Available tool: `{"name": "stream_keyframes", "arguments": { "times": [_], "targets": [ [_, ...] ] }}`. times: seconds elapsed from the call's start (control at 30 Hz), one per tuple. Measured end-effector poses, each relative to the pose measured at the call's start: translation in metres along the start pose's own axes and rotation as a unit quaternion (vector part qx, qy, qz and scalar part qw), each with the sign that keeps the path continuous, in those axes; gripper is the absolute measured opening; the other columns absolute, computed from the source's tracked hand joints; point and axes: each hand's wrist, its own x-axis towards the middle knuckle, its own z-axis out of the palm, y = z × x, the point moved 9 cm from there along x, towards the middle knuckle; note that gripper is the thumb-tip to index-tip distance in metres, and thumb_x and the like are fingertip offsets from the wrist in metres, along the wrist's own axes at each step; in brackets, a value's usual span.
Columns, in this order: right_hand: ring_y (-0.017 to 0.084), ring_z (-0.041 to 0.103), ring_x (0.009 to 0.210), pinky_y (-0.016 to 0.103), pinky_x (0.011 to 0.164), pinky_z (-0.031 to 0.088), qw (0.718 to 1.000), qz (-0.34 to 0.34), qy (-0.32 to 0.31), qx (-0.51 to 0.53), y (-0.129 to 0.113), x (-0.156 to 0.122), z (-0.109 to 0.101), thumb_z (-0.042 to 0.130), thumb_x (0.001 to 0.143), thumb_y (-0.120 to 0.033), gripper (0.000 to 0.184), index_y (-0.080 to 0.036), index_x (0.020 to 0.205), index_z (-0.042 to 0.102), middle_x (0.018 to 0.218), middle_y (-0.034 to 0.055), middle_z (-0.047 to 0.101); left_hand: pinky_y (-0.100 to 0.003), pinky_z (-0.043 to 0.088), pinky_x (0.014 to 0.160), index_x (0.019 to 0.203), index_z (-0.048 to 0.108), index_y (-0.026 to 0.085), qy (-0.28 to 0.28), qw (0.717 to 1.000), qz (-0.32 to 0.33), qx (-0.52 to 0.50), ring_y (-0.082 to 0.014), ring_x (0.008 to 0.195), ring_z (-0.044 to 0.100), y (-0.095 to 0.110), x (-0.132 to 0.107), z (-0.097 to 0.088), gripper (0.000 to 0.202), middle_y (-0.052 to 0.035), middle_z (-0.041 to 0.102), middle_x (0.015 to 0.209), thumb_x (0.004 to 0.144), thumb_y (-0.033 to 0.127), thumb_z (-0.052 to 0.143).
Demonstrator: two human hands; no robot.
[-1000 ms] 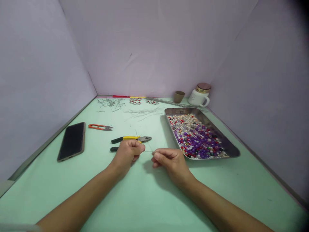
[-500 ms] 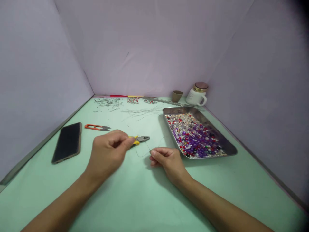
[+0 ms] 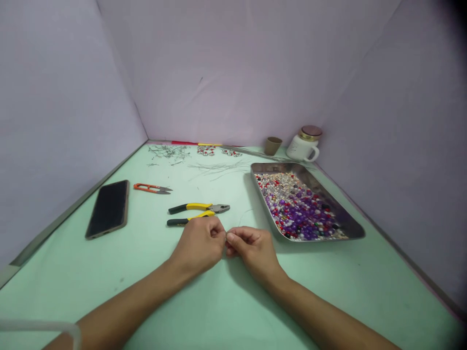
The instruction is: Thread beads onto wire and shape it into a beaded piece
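My left hand (image 3: 200, 243) and my right hand (image 3: 251, 248) rest on the green table (image 3: 226, 301), fingertips pinched together and touching each other. Between them they pinch a thin wire (image 3: 243, 217), whose free end curves away toward the tray. Yellow-handled pliers (image 3: 199, 212) lie just beyond my left hand. A steel tray (image 3: 350, 221) full of purple, red and silver beads stands to the right of my right hand.
A black phone (image 3: 108, 208) and orange thread snips (image 3: 151, 188) lie at the left. Cut wire pieces (image 3: 168, 153), beaded pieces (image 3: 205, 151), a small brown cup (image 3: 272, 145) and a white lidded mug (image 3: 304, 144) sit along the back wall. Lilac walls enclose the table.
My left hand, raised and to the left half a second ago, has come back down and right to meet my right hand. The pliers are fully in view again.
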Motion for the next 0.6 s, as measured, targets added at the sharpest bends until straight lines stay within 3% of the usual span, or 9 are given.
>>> {"name": "stream_keyframes", "arguments": {
  "times": [0.13,0.23,0.3,0.4,0.47,0.6],
  "targets": [
    [0.01,0.048,0.048,0.022,0.049,0.04,0.999,-0.028,0.015,-0.019,-0.001,-0.001,-0.002,0.057,0.068,-0.026,0.018,-0.012,0.057,0.06,0.048,0.0002,0.054,-0.02,0.026,0.043,0.049,0.045,0.017,0.034,0.999,0.011,0.025,-0.0092,0.046,0.037,0.002,-0.003,0.005,0.017,0.0036,0.043,0.046,0.066,0.021,0.044],
    [0.01,0.047,0.047,0.021,0.048,0.039,1.0,-0.021,0.008,-0.02,-0.001,0.001,-0.003,0.056,0.068,-0.026,0.018,-0.012,0.056,0.059,0.048,-0.0005,0.052,-0.02,0.027,0.044,0.052,0.048,0.016,0.035,0.999,0.014,0.021,-0.0095,0.047,0.039,0.003,-0.004,0.005,0.019,0.0029,0.045,0.047,0.069,0.024,0.043],
    [0.009,0.046,0.046,0.021,0.047,0.039,1.0,-0.01,-0.018,-0.018,-0.002,0.003,-0.001,0.057,0.068,-0.027,0.018,-0.012,0.057,0.059,0.047,-0.001,0.052,-0.021,0.029,0.047,0.056,0.054,0.016,-0.006,0.999,0.034,0.039,-0.01,0.049,0.041,0.007,-0.002,0.003,0.022,0.002,0.048,0.05,0.071,0.026,0.042],
    [0.009,0.046,0.044,0.02,0.046,0.038,0.997,-0.007,-0.064,-0.03,-0.006,0.004,0.004,0.058,0.067,-0.027,0.017,-0.012,0.057,0.059,0.048,-0.0017,0.052,-0.022,0.028,0.046,0.054,0.057,0.014,-0.142,0.988,0.024,0.055,-0.0095,0.046,0.037,0.003,-0.002,0.003,0.029,0.0016,0.046,0.047,0.072,0.034,0.043],
    [0.008,0.047,0.044,0.02,0.046,0.038,0.996,-0.015,-0.078,-0.04,-0.011,0.004,0.005,0.058,0.067,-0.026,0.017,-0.013,0.057,0.058,0.048,-0.0019,0.052,-0.021,0.028,0.046,0.055,0.057,0.015,-0.203,0.978,0.014,0.047,-0.0094,0.047,0.038,0.001,-0.003,-0.002,0.025,0.0014,0.049,0.051,0.07,0.031,0.045],
    [0.009,0.05,0.043,0.02,0.045,0.038,0.997,-0.055,-0.007,-0.049,-0.025,0.003,-0.011,0.056,0.069,-0.028,0.018,-0.014,0.057,0.057,0.045,-0.0027,0.05,-0.021,0.026,0.044,0.049,0.049,0.016,-0.198,0.977,0.015,0.084,-0.0086,0.045,0.033,-0.001,-0.004,-0.013,0.019,0.0029,0.044,0.047,0.066,0.021,0.043]
  ]
}}
